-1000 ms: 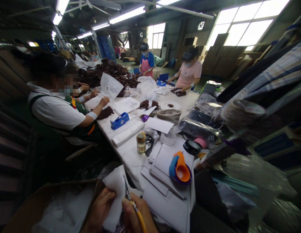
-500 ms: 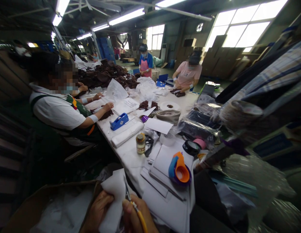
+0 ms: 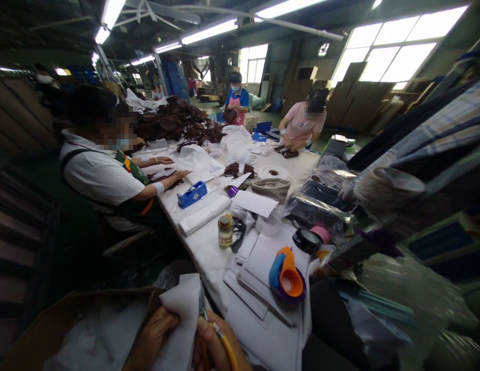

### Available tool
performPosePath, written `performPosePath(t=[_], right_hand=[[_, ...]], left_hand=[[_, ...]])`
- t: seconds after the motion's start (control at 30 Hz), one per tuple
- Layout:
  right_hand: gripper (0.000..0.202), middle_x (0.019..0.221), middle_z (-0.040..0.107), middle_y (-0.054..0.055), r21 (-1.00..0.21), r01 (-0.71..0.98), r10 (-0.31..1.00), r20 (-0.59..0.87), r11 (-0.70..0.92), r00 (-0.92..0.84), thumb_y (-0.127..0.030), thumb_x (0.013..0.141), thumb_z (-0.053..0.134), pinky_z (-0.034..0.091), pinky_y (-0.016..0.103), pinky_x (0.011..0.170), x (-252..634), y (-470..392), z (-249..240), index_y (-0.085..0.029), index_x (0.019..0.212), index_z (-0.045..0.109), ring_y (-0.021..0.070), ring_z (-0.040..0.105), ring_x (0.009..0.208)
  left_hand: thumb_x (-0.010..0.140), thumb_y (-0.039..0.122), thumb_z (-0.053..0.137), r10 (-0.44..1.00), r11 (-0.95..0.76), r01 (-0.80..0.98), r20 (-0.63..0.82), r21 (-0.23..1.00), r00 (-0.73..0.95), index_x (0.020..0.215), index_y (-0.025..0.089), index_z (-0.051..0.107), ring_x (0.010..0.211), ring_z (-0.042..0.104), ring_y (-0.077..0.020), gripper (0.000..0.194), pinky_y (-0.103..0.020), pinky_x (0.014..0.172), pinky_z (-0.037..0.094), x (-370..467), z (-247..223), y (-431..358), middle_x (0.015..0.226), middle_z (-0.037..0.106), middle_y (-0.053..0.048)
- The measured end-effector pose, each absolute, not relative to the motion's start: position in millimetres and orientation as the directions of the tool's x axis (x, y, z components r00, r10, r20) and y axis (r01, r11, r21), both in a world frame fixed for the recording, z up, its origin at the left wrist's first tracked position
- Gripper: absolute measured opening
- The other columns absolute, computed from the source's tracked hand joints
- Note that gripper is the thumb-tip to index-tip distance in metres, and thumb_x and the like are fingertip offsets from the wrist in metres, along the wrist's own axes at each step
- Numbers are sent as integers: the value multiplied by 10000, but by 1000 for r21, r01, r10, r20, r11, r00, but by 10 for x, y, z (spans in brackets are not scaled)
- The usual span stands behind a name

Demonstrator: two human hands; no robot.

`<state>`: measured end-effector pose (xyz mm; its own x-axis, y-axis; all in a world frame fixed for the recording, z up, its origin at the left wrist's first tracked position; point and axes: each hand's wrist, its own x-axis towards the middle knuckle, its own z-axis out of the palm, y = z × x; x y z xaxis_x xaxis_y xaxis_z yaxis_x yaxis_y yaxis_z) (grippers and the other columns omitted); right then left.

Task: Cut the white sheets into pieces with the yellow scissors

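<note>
At the bottom edge my left hand [image 3: 152, 337] pinches a white sheet of soft fabric [image 3: 181, 322] that stands up between both hands. My right hand [image 3: 216, 345] grips scissors with a yellow handle [image 3: 218, 335]; their thin blades run up along the right edge of the sheet. Both hands sit close together in front of the near end of the long white table [image 3: 209, 247]. The lower parts of both hands are cut off by the frame.
An orange and blue tape dispenser [image 3: 286, 268] lies on stacked white sheets just ahead. A small amber jar [image 3: 225, 230], a blue tape dispenser [image 3: 192, 194] and tape rolls [image 3: 306, 239] stand further on. A seated person [image 3: 104, 175] works at the left; two more stand at the far end. A cardboard box [image 3: 69, 324] is at my lower left.
The white sheet has shifted slightly lower and right between my hands. The seated person at the left has laid down the paper held up earlier.
</note>
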<state>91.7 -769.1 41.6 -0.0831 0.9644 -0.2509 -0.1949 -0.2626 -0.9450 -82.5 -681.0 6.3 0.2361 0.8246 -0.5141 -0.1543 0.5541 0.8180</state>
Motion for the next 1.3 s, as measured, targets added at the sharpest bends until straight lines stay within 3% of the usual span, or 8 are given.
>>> performPosePath(t=[0.23,0.5,0.6,0.7,0.87,1.0,1.2,1.3], right_hand=[[663,592,499,-17,-959,-181,972,-201,-220,-119,-826,827,370,373,226,480,911,-7627,318,-199,856,583,126,510,520],[600,645,535,-12,-969,-97,968,-216,-229,-129,-786,847,410,391,233,484,1036,-7579,300,-202,861,544,125,513,537],[597,642,530,-24,-949,-95,944,-284,-302,-166,-777,852,419,385,222,485,1073,-7576,334,-196,870,551,111,499,527],[580,636,532,-27,-960,-76,943,-246,-268,-226,-729,907,369,400,216,505,1106,-7615,350,-188,906,578,108,510,535],[535,630,557,-28,-974,-5,946,-218,-226,-241,-667,949,359,426,219,545,1136,-7708,419,-191,868,588,114,548,553],[495,638,577,-23,-960,-58,940,-255,-274,-227,-645,949,379,422,213,502,1108,-7688,484,-197,859,568,114,549,526],[330,663,618,-25,-951,-30,942,-299,-307,-152,-515,944,451,403,197,446,1030,-7592,321,-220,941,598,126,567,512],[319,731,657,-5,-956,11,948,-294,-295,-123,-505,936,462,422,210,474,1050,-7571,292,-221,951,608,145,603,568]], left_hand=[[659,223,764,819,561,-209,-499,801,284,777,161,712,615,635,-224,143,-323,598,502,-796,-41,-6772,653,696,-39],[733,250,736,845,496,-66,-465,866,263,890,165,712,684,652,-224,180,-322,661,518,-880,-27,-6656,729,730,-39],[706,182,713,814,551,-143,-492,822,308,907,160,704,615,638,-210,202,-314,609,509,-858,26,-6620,695,722,-35],[664,126,712,781,610,-230,-526,759,337,880,155,699,612,649,-212,218,-316,609,522,-820,56,-6620,699,725,-36],[674,71,691,724,686,-293,-584,666,368,890,159,706,709,684,-220,234,-331,694,549,-783,52,-6624,752,732,-27],[693,54,667,700,707,-288,-584,646,411,862,153,723,744,683,-219,203,-337,738,552,-796,-42,-6620,759,734,-33],[614,28,676,736,658,-196,-565,727,373,678,140,714,647,617,-160,134,-264,664,522,-799,-111,-6619,653,695,-20],[608,45,680,738,647,-166,-556,745,381,713,148,721,663,618,-164,153,-262,663,511,-786,-79,-6611,656,688,-14]])
